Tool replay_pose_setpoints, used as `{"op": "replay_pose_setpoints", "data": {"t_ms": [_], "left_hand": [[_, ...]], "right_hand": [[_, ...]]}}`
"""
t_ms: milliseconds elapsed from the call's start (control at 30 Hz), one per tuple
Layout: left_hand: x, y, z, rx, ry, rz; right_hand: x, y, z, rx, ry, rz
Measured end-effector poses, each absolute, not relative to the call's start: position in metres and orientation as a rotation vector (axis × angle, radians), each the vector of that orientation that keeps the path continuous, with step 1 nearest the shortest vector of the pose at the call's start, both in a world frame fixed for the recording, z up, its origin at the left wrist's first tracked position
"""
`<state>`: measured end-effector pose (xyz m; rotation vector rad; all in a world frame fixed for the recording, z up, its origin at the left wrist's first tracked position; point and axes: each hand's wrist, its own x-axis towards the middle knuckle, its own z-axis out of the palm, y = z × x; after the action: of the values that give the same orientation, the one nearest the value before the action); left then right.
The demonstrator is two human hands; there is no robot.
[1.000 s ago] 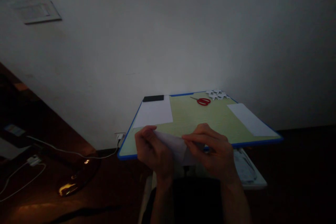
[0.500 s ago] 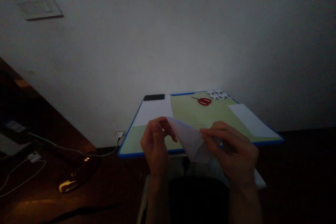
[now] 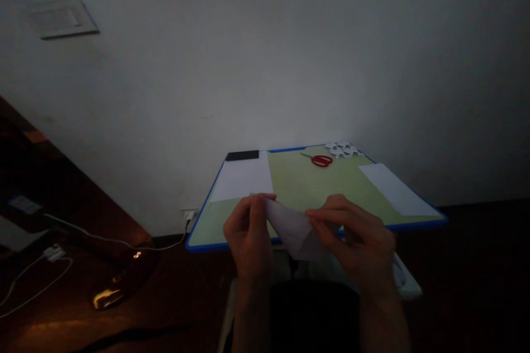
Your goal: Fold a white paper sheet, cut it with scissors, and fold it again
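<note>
A folded piece of white paper point(image 3: 292, 227) is held up in front of the near table edge, between my two hands. My left hand point(image 3: 249, 231) pinches its upper left corner between thumb and fingers. On the other side, my right hand point(image 3: 356, 234) grips the paper's right part with thumb and index finger. A fold line crosses the lower part of the sheet. Beyond the hands, red-handled scissors point(image 3: 321, 161) lie on the table, their blades pointing left. Several white paper cut-outs point(image 3: 343, 149) are grouped at the far right corner.
The green table point(image 3: 306, 179) has a blue rim and stands against a grey wall point(image 3: 265, 55). A white sheet point(image 3: 242, 179) and a dark flat object point(image 3: 242, 155) lie at left, another white sheet point(image 3: 399, 190) at right. A cable runs from a wall plug point(image 3: 189, 215) at left.
My left fingers have closed down on the paper's left corner, where they were more apart before. My right hand has shifted slightly left, and the paper sits a little lower.
</note>
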<state>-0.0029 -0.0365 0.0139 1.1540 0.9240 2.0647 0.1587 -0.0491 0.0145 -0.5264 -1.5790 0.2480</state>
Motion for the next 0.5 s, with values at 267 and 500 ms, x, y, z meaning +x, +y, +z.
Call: {"op": "replay_pose_setpoints", "data": {"t_ms": [267, 500], "left_hand": [[0.0062, -0.0391, 0.0174, 1.024, 1.016, 2.221], [0.0038, -0.0351, 0.0137, 1.028, 1.147, 2.266]], "right_hand": [[0.1543, -0.0513, 0.0177, -0.502, -1.649, 0.233], [0.1542, -0.0475, 0.0164, -0.513, -1.643, 0.19]]}}
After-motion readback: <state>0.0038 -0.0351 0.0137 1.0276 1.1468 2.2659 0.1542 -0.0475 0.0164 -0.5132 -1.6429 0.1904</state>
